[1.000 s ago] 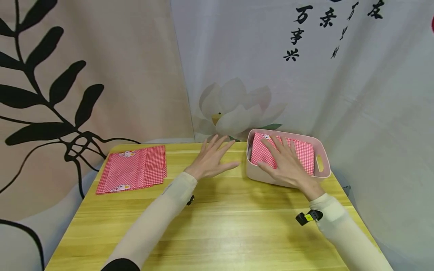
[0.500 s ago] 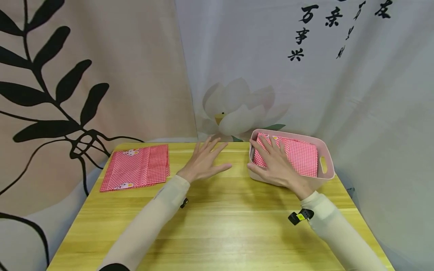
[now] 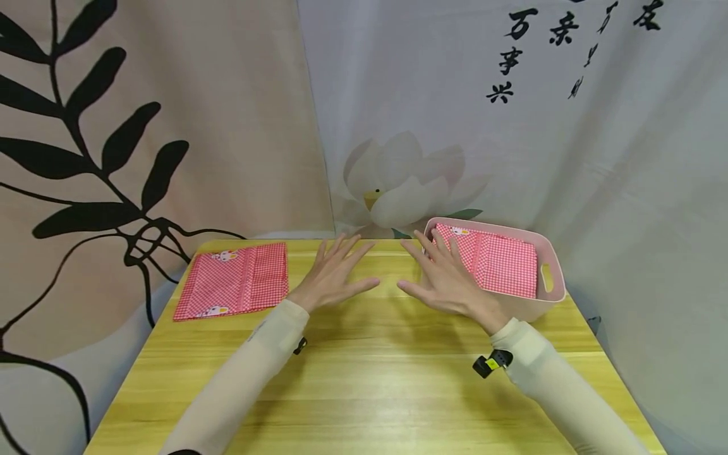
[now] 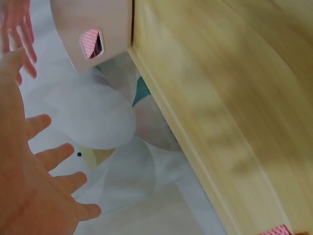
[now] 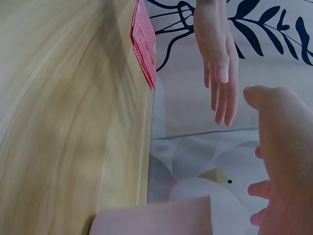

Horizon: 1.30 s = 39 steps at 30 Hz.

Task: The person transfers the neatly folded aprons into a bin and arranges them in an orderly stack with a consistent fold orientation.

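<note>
Both hands hover above the table with fingers spread and nothing in them. In the head view my left hand (image 3: 334,275) is between a folded red-and-white checked cloth (image 3: 233,281) and the middle of the table. My right hand (image 3: 446,278) is at the left end of a pink plastic basket (image 3: 546,253), overlapping its near left corner in this view. Inside the basket lies another folded checked cloth (image 3: 506,262), with a small white cartoon figure at its edge. Each wrist view shows the opposite hand facing across, also with straight fingers.
The wooden table (image 3: 364,385) reaches back to a fabric curtain (image 3: 227,126) printed with dark leaves, a pale flower and black characters. The basket stands near the table's back right corner, its oval handle hole (image 3: 547,278) facing right. The loose cloth lies at the back left.
My right hand has moved left from above the basket toward the table's middle. The left hand has shifted slightly left. The head view has turned a little; cloths and basket stay put.
</note>
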{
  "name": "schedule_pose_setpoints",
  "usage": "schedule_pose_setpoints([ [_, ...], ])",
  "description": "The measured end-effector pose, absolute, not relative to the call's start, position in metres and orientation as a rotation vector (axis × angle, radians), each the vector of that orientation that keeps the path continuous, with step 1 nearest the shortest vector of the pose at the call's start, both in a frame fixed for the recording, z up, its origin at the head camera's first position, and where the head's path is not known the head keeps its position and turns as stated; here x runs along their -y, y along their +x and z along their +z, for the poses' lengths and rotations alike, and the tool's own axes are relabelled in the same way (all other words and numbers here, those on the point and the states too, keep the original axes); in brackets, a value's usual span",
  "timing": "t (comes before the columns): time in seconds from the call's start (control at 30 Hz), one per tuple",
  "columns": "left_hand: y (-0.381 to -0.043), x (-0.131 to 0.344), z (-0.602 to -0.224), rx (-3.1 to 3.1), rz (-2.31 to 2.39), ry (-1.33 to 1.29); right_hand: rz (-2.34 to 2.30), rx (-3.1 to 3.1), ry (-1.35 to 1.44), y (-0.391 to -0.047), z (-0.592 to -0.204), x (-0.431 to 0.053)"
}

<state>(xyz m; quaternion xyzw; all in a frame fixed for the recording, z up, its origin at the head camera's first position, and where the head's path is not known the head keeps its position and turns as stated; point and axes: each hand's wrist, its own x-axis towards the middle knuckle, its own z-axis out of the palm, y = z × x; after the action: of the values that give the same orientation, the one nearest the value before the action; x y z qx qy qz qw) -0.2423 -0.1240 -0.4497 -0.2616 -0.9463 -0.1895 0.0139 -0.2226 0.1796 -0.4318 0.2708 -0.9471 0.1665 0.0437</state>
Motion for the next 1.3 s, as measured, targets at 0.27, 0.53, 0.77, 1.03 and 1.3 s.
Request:
schedule_pose_setpoints([
  [0.27,-0.236,0.142,-0.453,2.962,-0.577,-0.766,0.548,2.871,0.901,-0.226,-0.437,-0.164],
  [0.53,-0.231,0.158,-0.456,2.962,-0.56,-0.718,0.568,2.841,0.96,-0.227,-0.448,-0.15],
  [0.77,-0.225,0.174,-0.461,2.971,-0.55,-0.677,0.56,2.83,0.992,-0.227,-0.454,-0.135],
  [1.03,-0.217,0.199,-0.469,2.984,-0.588,-0.608,0.551,2.859,1.004,-0.228,-0.457,-0.113],
  [1.3,-0.208,0.224,-0.475,3.034,-0.615,-0.511,0.607,2.86,1.058,-0.23,-0.464,-0.096],
])
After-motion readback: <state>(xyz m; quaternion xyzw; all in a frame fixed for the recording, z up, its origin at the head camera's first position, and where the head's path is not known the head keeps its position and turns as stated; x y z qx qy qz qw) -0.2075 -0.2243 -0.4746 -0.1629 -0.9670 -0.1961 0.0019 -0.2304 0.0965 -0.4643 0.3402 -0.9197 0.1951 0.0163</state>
